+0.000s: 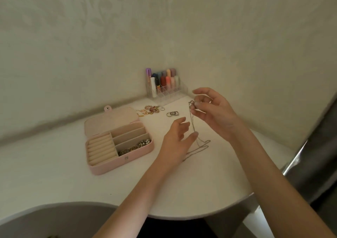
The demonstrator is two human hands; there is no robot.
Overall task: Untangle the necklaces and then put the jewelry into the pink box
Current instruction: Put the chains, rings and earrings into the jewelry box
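1. A person's two bare hands are working over a white round table set against a pale wall, seen from a head-worn camera looking down.

2. The right hand is being held raised above the table, its thumb and fingertips pinching the pendant end of a thin silver necklace. Holding it high is letting the chain hang straight, likely so that any knots show.

3. The left hand is sitting lower, fingers loosely spread, with the thumb and a fingertip closing lightly on the hanging chain partway down, seemingly to steady it or tease strands apart.

4. Below the left hand, the rest of the chain is trailing in loose loops on the table; whether these are one necklace or two tangled together is too fine to tell.

5. The pink box is lying open to the left of the hands, lid tipped back, ready to receive pieces. Its nearest right-hand compartment is already holding a heap of gold-toned jewelry; the ring rolls on its left look unfilled.

6. Behind the box, earrings and a few rings are waiting loose on the table, apart from each other.

7. A clear organizer of lipsticks is standing by the wall.

8. The untangling appears to be underway, with most boxing remaining.
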